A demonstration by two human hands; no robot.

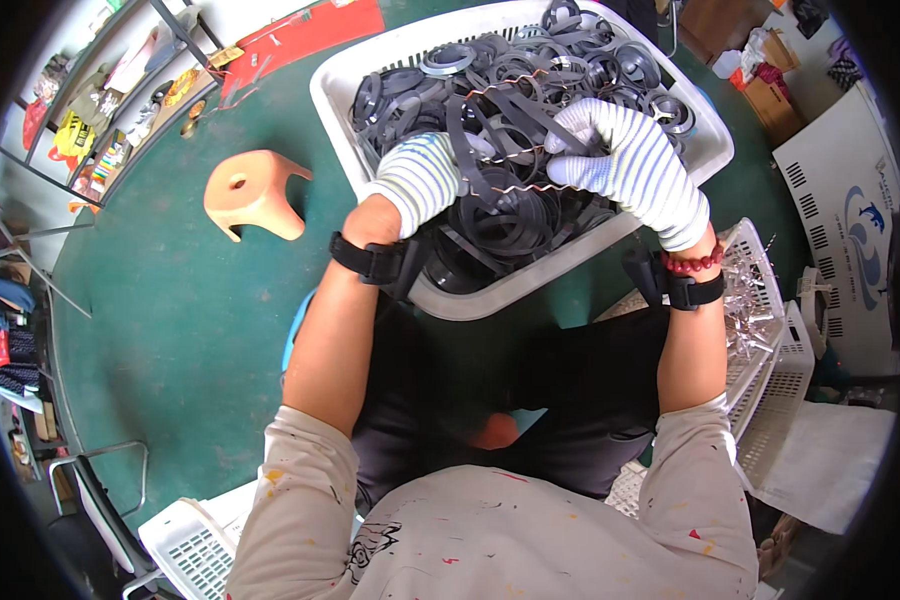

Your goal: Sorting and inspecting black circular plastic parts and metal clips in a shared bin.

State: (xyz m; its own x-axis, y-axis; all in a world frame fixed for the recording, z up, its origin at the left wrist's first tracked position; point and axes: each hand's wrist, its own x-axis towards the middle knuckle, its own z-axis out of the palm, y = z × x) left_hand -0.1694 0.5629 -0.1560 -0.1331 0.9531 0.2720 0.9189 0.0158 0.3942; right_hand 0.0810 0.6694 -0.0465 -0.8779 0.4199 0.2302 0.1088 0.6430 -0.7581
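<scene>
A white plastic basket [550, 270] in front of me is heaped with black flat rings and strips [500, 215]. My left hand [418, 180], in a white glove with coloured stripes, closes on a looped black strip [460, 130] above the heap. My right hand [630, 165], in a matching glove, pinches the same dark band's other side, with thumb and fingers curled inward. Between the hands run thin wavy copper-coloured strips [530, 187]. The left fingertips are partly hidden behind the strip.
An orange stool [255, 190] stands on the green floor to the left. Stacked white crates [760, 300], one holding shiny thin metal pieces, are at my right. A white perforated crate [195, 550] lies lower left. Shelves [120, 110] line the far left, and a white cabinet [840, 230] is at right.
</scene>
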